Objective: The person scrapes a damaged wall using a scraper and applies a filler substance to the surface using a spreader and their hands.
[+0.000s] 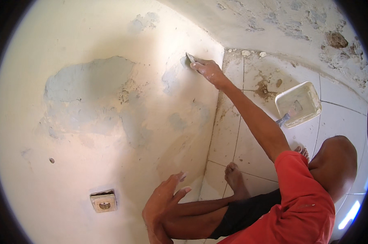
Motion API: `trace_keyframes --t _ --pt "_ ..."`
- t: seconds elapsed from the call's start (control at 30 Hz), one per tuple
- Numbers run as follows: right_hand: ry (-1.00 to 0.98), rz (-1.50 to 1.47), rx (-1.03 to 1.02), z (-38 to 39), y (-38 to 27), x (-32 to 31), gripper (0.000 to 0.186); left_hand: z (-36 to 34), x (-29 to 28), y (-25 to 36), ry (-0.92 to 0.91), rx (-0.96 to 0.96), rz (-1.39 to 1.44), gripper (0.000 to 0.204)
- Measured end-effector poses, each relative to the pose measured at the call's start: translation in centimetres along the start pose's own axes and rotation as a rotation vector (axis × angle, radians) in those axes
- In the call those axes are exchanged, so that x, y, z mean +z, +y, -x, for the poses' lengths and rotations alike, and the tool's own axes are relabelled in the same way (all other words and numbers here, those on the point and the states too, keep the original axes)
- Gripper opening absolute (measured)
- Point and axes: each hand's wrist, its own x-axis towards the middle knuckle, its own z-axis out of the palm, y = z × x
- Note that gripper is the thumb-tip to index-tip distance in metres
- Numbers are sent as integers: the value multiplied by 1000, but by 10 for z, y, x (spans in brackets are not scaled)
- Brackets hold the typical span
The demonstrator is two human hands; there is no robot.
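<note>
My right hand (208,71) reaches out to the wall (159,110) and grips a small putty knife (189,57). Its thin blade lies against a grey patch where the paint is gone, close to the corner. White residue marks the fingers. Lower down, my left hand (164,199) hangs by my bent leg, holding nothing, its fingers apart and whitened at the tips. Beside my right forearm, a white rectangular tub (279,101) sits on the floor with a blue-handled tool (283,119) resting in it; the tool's kind is unclear.
A large bare grey patch (88,79) spreads over the wall's left part. Below it are a small hole (51,160) and a wall socket (103,202). Crumbs and brown dirt (265,87) lie on the tiled floor (253,134). The adjoining wall (265,30) is flaking. My bare foot (234,177) stands near the corner.
</note>
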Motion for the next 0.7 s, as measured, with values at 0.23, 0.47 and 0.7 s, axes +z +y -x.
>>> trace_keyframes --t 0.23,0.47,0.7 --pt "-135 554 -93 54 -29 15 51 -8 -1 -5 19 40 -65 49" --pt "117 378 -255 23 18 1 57 -13 -4 3 -13 71 -54 51" --pt "168 454 -406 -4 46 22 56 -12 -6 2 -17 35 -42 49"
